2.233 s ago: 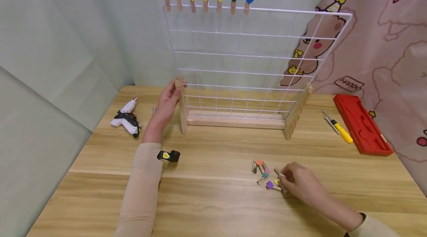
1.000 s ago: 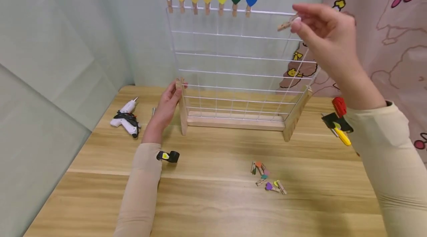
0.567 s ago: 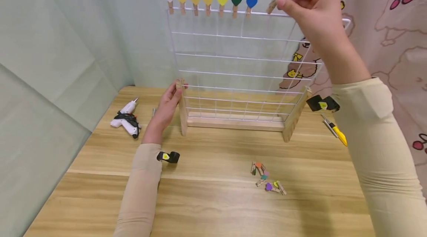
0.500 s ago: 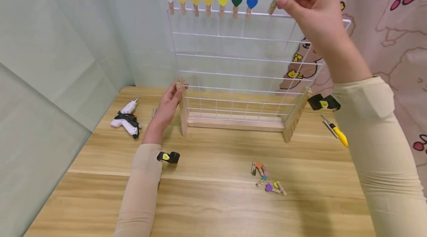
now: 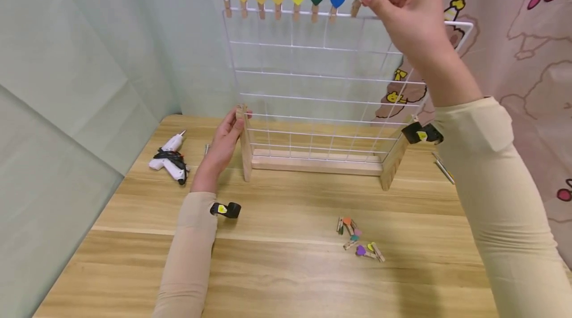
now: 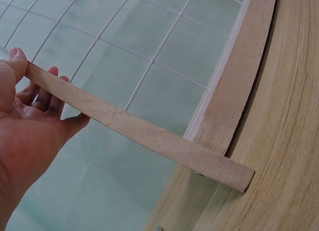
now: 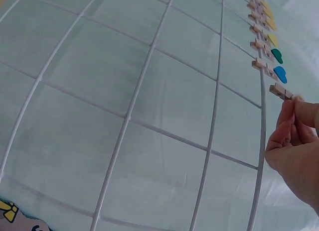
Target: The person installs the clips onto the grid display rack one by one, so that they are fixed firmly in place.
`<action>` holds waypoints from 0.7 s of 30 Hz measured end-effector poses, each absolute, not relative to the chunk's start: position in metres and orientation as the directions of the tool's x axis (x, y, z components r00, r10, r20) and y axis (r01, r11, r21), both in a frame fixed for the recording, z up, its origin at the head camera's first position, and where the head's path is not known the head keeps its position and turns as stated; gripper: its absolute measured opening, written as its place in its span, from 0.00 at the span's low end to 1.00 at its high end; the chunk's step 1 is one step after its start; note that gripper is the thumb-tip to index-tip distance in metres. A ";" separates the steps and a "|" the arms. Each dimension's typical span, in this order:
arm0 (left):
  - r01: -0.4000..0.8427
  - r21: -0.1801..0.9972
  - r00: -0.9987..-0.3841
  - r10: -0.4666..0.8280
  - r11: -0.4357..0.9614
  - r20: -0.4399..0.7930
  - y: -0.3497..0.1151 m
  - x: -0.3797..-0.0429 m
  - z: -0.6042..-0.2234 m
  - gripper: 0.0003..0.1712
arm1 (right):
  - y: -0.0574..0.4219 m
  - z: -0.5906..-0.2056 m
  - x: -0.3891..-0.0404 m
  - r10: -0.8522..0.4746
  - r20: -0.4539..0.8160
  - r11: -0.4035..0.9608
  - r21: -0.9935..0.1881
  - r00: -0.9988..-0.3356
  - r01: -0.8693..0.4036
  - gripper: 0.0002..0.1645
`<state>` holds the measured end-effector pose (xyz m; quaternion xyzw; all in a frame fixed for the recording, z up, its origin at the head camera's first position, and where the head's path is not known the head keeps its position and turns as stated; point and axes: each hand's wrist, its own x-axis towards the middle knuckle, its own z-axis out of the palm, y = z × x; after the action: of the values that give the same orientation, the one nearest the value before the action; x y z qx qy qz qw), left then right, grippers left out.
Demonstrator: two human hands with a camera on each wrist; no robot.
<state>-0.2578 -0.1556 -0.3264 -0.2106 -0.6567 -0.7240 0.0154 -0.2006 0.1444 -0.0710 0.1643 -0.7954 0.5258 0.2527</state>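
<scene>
My right hand [image 5: 413, 15] pinches a small wooden clothespin [image 5: 356, 7] with a pale heart by its heart end. The clothespin's lower tip is at the top rail of a white wire grid rack, right of the blue-heart clothespin [image 5: 337, 1]. In the right wrist view the held clothespin [image 7: 281, 91] lies close beside the rail; whether it straddles the wire I cannot tell. Several heart clothespins in pale lilac, yellows, green and blue stand clipped along that rail. With my left hand [image 5: 222, 141] I grip the top of the rack's left wooden post [image 6: 139, 131].
Loose heart clothespins, including a purple one [image 5: 361, 250] and an orange one [image 5: 347, 221], lie on the table in front of the rack. A white glue gun [image 5: 170, 158] with a black cord is at left. At right, a metal rod [image 5: 443, 168] lies partly behind my sleeve.
My right hand picked up the pale-heart clothespin from the table pile, raised it to the top rail and shifted left toward the blue heart. My left hand stays on the post.
</scene>
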 end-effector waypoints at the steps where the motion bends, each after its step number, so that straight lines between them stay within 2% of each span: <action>1: 0.299 0.944 -0.910 0.255 -0.138 0.326 -0.156 -0.257 -0.326 0.28 | 0.144 -0.072 -0.201 0.011 0.586 0.412 -0.741 -0.810 -0.530 0.16; 6: 0.292 0.947 -0.912 0.261 -0.131 0.317 -0.154 -0.253 -0.321 0.28 | 0.141 -0.077 -0.205 0.006 0.639 0.566 -0.636 -0.769 -0.524 0.15; 11: 0.293 0.950 -0.913 0.263 -0.111 0.312 -0.152 -0.247 -0.315 0.28 | 0.139 -0.079 -0.209 -0.021 0.646 0.642 -0.576 -0.763 -0.505 0.15; 21: 0.289 0.951 -0.914 0.263 -0.110 0.308 -0.151 -0.243 -0.312 0.30 | 0.141 -0.071 -0.205 -0.037 0.539 0.691 -0.595 -0.842 -0.411 0.18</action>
<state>-0.2433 -0.1514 -0.3120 -0.2070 -0.6671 -0.7156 0.0090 -0.2053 0.1410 -0.0708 0.1266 -0.8845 0.3722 0.2514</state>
